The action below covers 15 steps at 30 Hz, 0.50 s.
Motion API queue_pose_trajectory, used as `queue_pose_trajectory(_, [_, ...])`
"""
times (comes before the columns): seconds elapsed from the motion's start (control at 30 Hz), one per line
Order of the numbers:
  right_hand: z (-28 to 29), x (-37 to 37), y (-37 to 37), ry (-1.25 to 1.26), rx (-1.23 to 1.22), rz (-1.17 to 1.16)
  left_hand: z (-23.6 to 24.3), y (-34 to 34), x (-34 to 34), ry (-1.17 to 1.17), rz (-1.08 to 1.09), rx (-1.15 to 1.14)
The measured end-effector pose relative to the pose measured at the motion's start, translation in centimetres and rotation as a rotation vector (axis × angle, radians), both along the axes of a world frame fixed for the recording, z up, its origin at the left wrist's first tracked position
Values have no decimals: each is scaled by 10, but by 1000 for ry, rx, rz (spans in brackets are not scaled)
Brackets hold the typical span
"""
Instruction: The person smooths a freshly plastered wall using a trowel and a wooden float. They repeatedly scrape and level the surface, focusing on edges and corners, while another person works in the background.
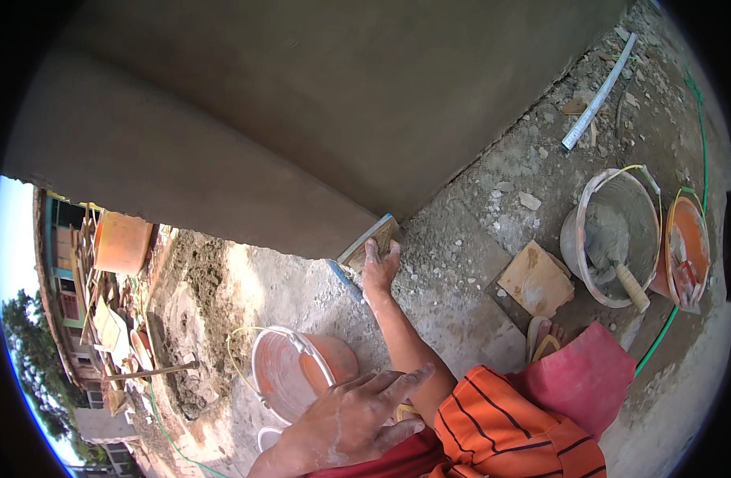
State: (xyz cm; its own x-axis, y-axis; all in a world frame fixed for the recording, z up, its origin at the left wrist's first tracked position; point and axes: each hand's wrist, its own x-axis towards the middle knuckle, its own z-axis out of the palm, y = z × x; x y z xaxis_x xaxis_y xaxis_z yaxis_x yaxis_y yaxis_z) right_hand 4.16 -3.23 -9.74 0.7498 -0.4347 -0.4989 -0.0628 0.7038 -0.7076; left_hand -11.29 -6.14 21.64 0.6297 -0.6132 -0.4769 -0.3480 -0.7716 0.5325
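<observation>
My right hand [379,267], on the outstretched arm in an orange striped sleeve, presses a rectangular plastering float [385,233] to the foot of the wall's corner. Its grip on the float's back is partly hidden by the fingers. The smooth grey plastered wall [318,103] has two faces that meet there. Closer to me, my left hand [357,422] is held out with its fingers stretched and nothing visible in it. Beyond it stands an orange bucket [334,357] with a wet, greyish inside. A blue strip [345,280] lies on the ground just below the float.
To the right, a grey bucket [573,239] holds mortar and a wooden-handled tool [632,288]. Beside it are an orange bucket [704,239], a tile piece [535,279] and a green hose [656,342]. A pale pipe [601,95] lies on rubble along the wall.
</observation>
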Motion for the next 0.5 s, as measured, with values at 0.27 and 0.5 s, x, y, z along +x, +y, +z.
queue_pose_trajectory(0.27, [68,-33,38,-134,307,133,10,17,-26,-99,65,97])
queue_pose_trajectory(0.5, [214,-57,-12,-917,-510,302,-21,-10,10,-98,-113,-164])
